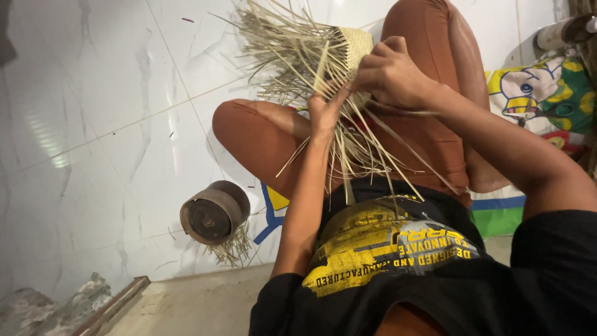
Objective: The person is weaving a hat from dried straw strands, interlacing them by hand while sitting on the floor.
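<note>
Hands (360, 93) on stiff, pale straw weave (298, 56)

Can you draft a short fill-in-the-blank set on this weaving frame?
1. Both hands, left hand and right hand, hold the half-woven pale straw piece above the person's ____.
2. The loose pale straw strips fan out from its ____ part.
3. The round brown cylindrical block lies on the ____ tiled floor.
4. A small bundle of straw scraps lies ____ that block.

Missing words: lap; woven; white; beside
</note>
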